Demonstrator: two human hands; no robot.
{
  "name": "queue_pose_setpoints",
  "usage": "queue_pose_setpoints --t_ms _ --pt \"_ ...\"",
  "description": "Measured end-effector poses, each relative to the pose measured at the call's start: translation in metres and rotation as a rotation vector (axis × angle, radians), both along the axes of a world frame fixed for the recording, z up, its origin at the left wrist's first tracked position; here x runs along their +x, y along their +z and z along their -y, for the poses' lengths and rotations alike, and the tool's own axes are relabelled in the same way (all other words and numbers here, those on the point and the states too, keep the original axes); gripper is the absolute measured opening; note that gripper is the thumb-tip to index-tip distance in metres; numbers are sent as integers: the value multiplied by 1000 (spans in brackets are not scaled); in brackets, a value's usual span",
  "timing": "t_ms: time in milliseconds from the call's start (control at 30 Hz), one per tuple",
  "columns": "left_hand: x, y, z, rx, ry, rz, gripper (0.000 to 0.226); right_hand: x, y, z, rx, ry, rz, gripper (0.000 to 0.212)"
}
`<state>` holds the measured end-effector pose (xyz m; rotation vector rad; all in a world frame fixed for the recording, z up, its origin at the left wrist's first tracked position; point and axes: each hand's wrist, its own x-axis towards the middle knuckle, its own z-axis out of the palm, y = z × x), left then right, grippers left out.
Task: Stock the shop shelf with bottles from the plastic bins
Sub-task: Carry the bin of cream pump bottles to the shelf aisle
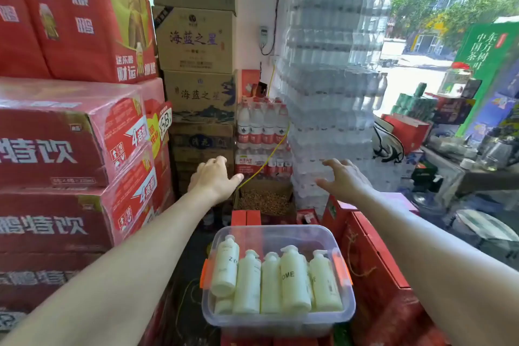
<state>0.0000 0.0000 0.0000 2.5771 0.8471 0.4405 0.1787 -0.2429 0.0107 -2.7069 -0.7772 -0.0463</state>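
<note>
Your left hand point(214, 177) and right hand point(344, 180) stretched forward, fingers spread, holding nothing, clear plastic bin point(278, 320) of pale pump bottles point(295, 278) below them, nearer you, between your forearms, seemingly resting on red cartons point(376, 255)

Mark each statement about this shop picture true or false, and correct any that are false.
1. The clear plastic bin holds cream pump bottles. True.
2. The left hand grips a bottle. False: it holds nothing and its fingers are spread.
3. The bin's side latches are blue. False: they are orange.
4. Shrink-wrapped water packs are stacked high beyond the right hand. True.
5. The big cartons on the left are green. False: they are red.
</note>
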Motion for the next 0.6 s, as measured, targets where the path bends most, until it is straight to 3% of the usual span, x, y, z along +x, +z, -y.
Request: queue_pose_setpoints --t_ms 467,600 --pt "-5 -198 -13 -531 136 -257 81 29 -177 38 -28 -230 -440 62" --pt "-9 -233 1 -638 308 -124 63 34 -220 57 60 -328 -541 76"
